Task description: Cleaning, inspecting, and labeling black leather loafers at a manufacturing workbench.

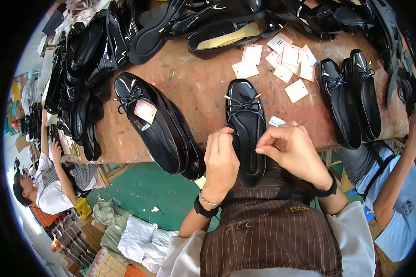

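A glossy black flat shoe (246, 121) with a small bow on its toe lies lengthwise on the worn reddish table (194, 87), heel toward me. My left hand (221, 159) grips its left edge near the opening. My right hand (291, 148) pinches at the shoe's right rim, fingers curled together. A small white tag (276, 121) lies just right of the shoe, beside my right hand.
A pair of black shoes (157, 122) with a pink tag lies to the left, another pair (351, 101) to the right. Loose square paper tags (282, 60) are scattered behind. More black shoes pile along the far and left edges. One person sits at left (51, 184), another at right (402, 184).
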Tool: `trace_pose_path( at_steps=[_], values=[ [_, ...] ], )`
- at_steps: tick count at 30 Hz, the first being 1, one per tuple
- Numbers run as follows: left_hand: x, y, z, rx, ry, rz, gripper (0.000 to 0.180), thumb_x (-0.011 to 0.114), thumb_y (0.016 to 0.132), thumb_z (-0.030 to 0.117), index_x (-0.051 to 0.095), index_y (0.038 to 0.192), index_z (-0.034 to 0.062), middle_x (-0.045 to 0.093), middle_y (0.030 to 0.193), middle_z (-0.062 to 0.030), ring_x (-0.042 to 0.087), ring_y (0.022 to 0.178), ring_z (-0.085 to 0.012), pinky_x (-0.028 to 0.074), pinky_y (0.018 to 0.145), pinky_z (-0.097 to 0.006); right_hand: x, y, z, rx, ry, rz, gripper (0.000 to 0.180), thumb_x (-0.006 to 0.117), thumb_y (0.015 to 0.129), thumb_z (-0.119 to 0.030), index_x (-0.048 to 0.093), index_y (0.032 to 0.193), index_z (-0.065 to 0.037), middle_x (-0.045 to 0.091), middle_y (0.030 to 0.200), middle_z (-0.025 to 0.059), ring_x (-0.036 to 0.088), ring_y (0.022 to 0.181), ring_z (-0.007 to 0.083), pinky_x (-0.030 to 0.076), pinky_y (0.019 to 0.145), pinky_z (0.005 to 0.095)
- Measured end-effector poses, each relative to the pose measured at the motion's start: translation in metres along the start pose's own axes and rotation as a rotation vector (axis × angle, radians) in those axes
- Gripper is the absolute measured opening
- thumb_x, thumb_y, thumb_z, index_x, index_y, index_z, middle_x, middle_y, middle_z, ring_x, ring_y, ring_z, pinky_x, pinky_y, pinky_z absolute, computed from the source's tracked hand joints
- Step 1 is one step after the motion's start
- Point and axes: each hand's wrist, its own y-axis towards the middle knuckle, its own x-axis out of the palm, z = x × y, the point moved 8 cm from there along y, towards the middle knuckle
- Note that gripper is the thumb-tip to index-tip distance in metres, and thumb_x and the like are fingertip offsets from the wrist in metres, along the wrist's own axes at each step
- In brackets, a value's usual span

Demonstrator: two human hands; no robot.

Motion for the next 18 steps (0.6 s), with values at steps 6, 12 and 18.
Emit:
trace_pose_path(
  at_steps=[6, 12, 18],
  values=[
    [0.002, -0.006, -0.027, -0.373, -0.541, 0.013, 0.003, 0.057, 0.096, -0.001, 0.060, 0.097, -0.0009, 0.070, 0.095, -0.0078, 0.058, 0.070, -0.0069, 0.046, 0.062, -0.021, 0.011, 0.003, 0.016, -0.022, 0.585, -0.362, 0.015, 0.062, 0.091, 0.004, 0.069, 0.104, 0.005, 0.073, 0.099, 0.0096, 0.069, 0.095, 0.0144, 0.054, 0.084, 0.0272],
    [0.019, -0.010, -0.029, -0.695, -0.972, -0.026, 0.011, 0.054, 0.102, 0.009, 0.057, 0.103, -0.0012, 0.065, 0.091, -0.0085, 0.069, 0.078, -0.0167, 0.057, 0.068, -0.026, 0.006, 0.005, 0.000, -0.091, 0.023, 0.094, 0.026, 0.059, 0.085, 0.009, 0.067, 0.108, 0.002, 0.072, 0.094, 0.0185, 0.073, 0.092, 0.0254, 0.057, 0.081, 0.0311],
    [0.028, -0.014, -0.035, -0.765, -1.334, 0.064, 0.010, 0.050, 0.102, 0.005, 0.054, 0.110, 0.0011, 0.064, 0.101, -0.0072, 0.063, 0.092, -0.0108, 0.052, 0.080, -0.022, 0.048, -0.009, -0.037, -0.439, -0.213, 0.296, 0.035, 0.060, 0.084, -0.002, 0.057, 0.118, 0.002, 0.062, 0.121, 0.0219, 0.054, 0.123, 0.0370, 0.046, 0.101, 0.0431]
  ],
)
